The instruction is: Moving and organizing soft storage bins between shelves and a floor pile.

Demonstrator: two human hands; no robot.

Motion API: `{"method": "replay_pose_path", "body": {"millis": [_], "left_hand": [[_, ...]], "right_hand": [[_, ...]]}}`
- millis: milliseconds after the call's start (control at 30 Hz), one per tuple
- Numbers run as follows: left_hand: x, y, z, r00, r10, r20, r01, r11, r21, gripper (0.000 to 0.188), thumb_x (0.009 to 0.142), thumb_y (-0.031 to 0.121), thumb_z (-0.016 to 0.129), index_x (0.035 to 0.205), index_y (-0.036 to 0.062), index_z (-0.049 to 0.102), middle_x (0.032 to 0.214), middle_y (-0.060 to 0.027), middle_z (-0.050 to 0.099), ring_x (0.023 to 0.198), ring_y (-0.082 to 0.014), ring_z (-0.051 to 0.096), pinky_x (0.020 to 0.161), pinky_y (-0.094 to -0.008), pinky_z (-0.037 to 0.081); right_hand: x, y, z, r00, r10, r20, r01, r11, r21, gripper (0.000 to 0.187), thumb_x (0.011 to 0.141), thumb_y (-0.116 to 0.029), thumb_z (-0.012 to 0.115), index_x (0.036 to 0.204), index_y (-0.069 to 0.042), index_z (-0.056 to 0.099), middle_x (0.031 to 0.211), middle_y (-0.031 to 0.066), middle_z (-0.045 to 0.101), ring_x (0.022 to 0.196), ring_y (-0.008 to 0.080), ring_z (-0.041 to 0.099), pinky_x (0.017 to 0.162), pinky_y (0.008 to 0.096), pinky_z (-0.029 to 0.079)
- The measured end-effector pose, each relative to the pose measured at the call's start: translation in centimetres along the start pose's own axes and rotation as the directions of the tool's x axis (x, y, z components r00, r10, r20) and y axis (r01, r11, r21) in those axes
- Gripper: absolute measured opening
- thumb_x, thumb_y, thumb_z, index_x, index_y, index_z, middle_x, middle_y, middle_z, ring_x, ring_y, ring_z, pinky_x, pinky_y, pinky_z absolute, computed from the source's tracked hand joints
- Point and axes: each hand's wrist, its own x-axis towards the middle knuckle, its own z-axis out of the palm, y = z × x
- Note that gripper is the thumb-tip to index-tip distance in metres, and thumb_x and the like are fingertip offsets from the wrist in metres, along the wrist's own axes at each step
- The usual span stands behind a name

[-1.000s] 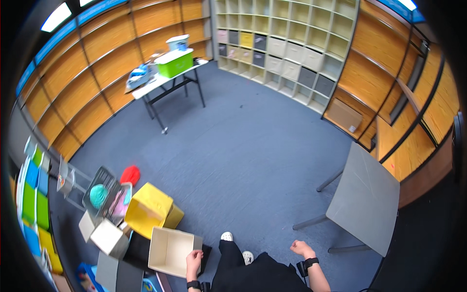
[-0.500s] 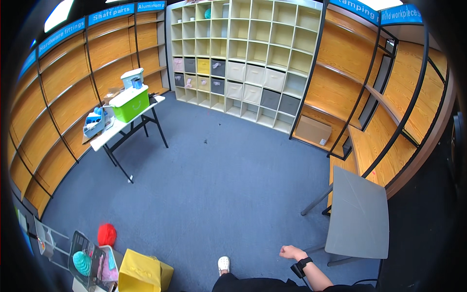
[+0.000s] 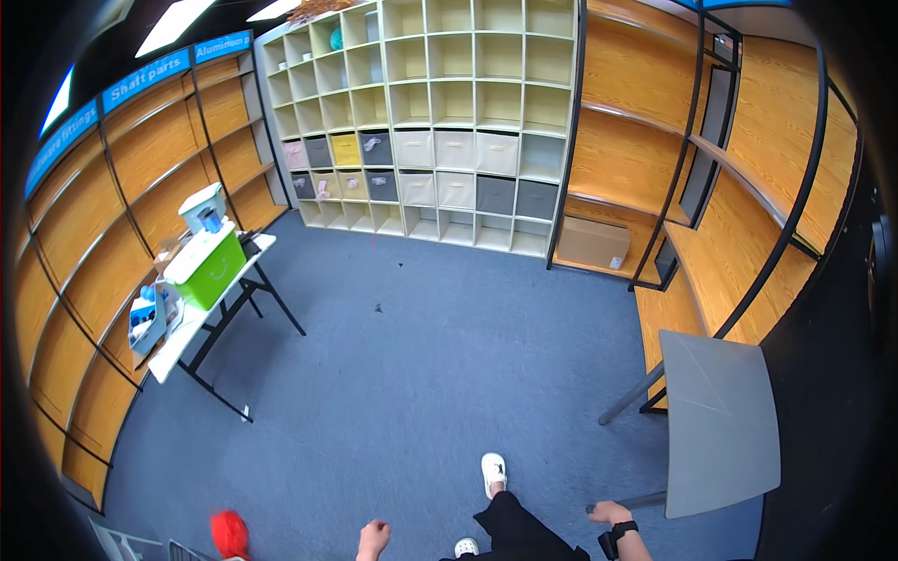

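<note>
My left hand (image 3: 373, 539) shows at the lower edge, its fingers curled in, with nothing seen in it. Low on the right is my right hand (image 3: 610, 512), also loosely closed and with no object visible in it. A black band (image 3: 619, 531) goes round my right wrist. The right hand overlaps the leg of a grey-topped table (image 3: 720, 421) in the picture; whether they touch, I cannot tell. White clogs (image 3: 494, 472) are on my feet, one foot ahead of the other. A red fluffy ball (image 3: 229, 535) lies on the floor at the lower left.
A white folding table (image 3: 173, 348) at the left bears a green bin (image 3: 208, 271) and a light-blue basket (image 3: 148, 323). A cubby shelf (image 3: 407, 103) with fabric boxes stands at the back. Wooden racks (image 3: 645, 75) line both sides; a cardboard box (image 3: 592, 243) sits low in one.
The view has tilted up and shifted forward. My left hand has come into view, and one foot has stepped ahead. The yellow fabric box at the lower left has left the picture.
</note>
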Motion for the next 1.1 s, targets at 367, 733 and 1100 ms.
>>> {"method": "replay_pose_path", "body": {"millis": [367,733,1100], "left_hand": [[19.5,30.7,3.4,0.795,0.355,0.492,-0.363,0.928,-0.083,0.032,0.077,0.026,0.05,0.101,0.0055,0.055,0.094,-0.017,0.059,0.09,-0.0274,0.056,0.078,-0.0331,0.043],[33.5,26.2,1.9,0.854,-0.044,0.518,0.064,0.998,-0.021,0.034,0.075,0.03,0.051,0.095,0.0035,0.057,0.087,-0.0139,0.06,0.085,-0.0235,0.057,0.074,-0.0315,0.044],[51.1,20.9,0.2,0.961,-0.054,0.271,-0.021,0.963,0.268,0.042,0.075,0.037,0.047,0.094,0.0008,0.058,0.09,-0.0189,0.059,0.09,-0.0334,0.054,0.076,-0.0406,0.043]], "right_hand": [[13.2,-3.0,-17.3,0.976,0.079,-0.203,0.022,0.891,0.453,0.037,0.068,-0.033,0.055,0.089,-0.003,0.059,0.091,0.0178,0.059,0.089,0.0312,0.055,0.076,0.0363,0.043],[20.3,-8.0,-34.8,0.984,-0.005,-0.179,0.066,0.938,0.341,0.038,0.07,-0.033,0.055,0.094,-0.004,0.056,0.094,0.0168,0.058,0.091,0.0311,0.054,0.076,0.037,0.043],[33.9,-17.0,-54.5,0.984,-0.049,-0.173,0.094,0.96,0.265,0.038,0.071,-0.033,0.054,0.096,-0.005,0.055,0.094,0.0151,0.058,0.092,0.0289,0.054,0.077,0.0362,0.043]]}}
